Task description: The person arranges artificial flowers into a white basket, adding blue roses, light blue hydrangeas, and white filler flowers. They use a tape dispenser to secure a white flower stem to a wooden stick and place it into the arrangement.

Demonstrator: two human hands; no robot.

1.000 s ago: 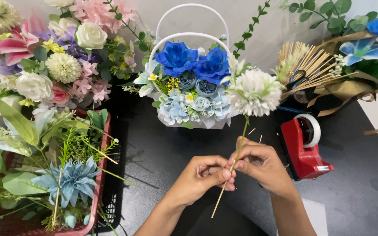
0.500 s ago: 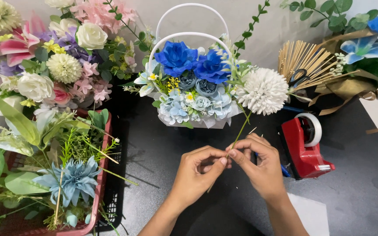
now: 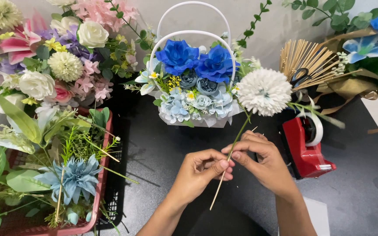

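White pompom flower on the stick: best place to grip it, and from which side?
Probably the thin stem just below the white pompom flower, pinched from the near side. The head is wide and soft, and the stem leans up and right. Both hands, left hand and right hand, pinch it lower down.

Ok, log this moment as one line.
left hand: pinches stem | right hand: pinches stem | white flower: on the stem, held above black table | front: flower basket
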